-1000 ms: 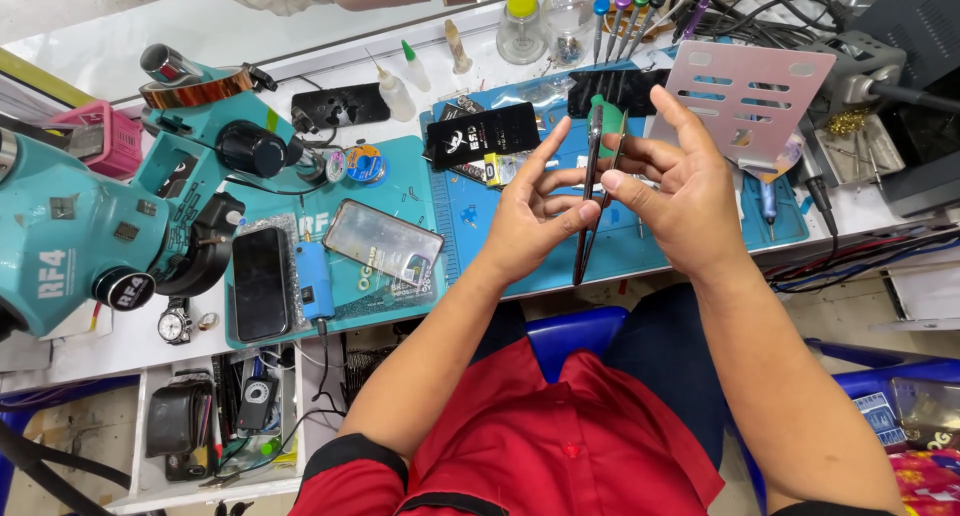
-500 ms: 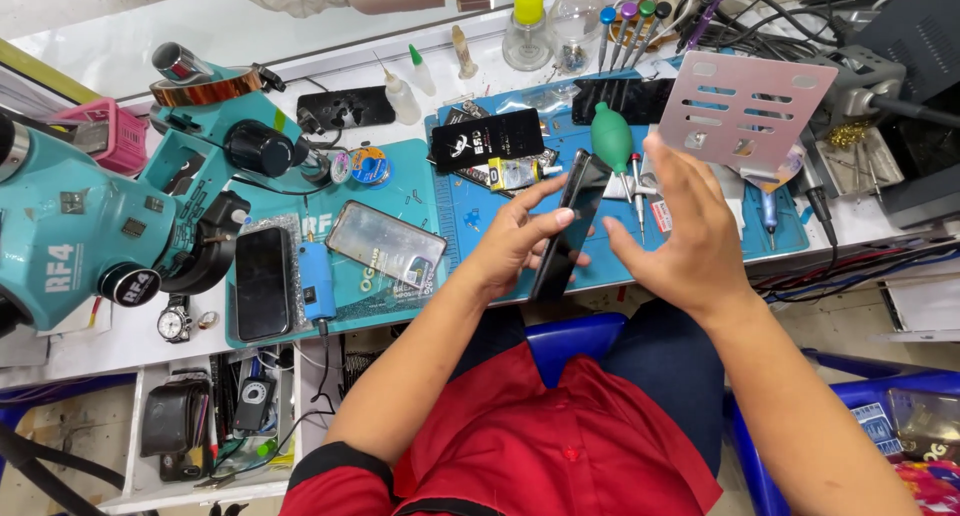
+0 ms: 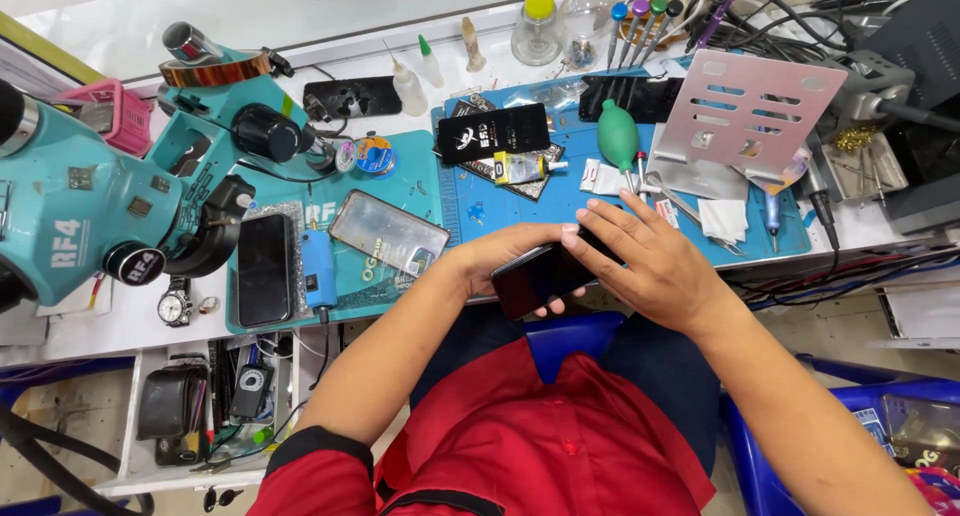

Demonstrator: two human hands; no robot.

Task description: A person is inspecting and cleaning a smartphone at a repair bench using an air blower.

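Hands had dropped from chest-high over the blue mat to the near edge of the surface (image 3: 130, 326) compared with a second ago, when both were raised with the phone upright between them next to the green blower. Now the dark phone (image 3: 535, 276) lay tilted, near flat, just off the surface's front edge above the lap. Left hand (image 3: 505, 251) was wrapped around the phone's upper side, fingers curled under it, clamped on it. Right hand (image 3: 645, 261) rested over the phone's right end with fingers spread and flat, touching it rather than gripping; whether the thumb pinched underneath could not be told. Half a second ago the phone was already coming down at a slant, so the move read as a lowering and turning of the device toward a flat hold, work probably on its face or back, though which side faced up was unclear. Green blower (image 3: 618, 134) stood on the blue mat (image 3: 560, 201) just beyond the right fingertips, apart from them. Perforated metal stand (image 3: 755, 111) sat further right. Second phone with clear screen (image 3: 388, 231) lay on the teal mat to the left, black phone (image 3: 264, 268) beside it, teal microscope (image 3: 90, 211) far left. Black flat packet (image 3: 495, 133) lay on the blue mat above the hands. None of these had shifted.
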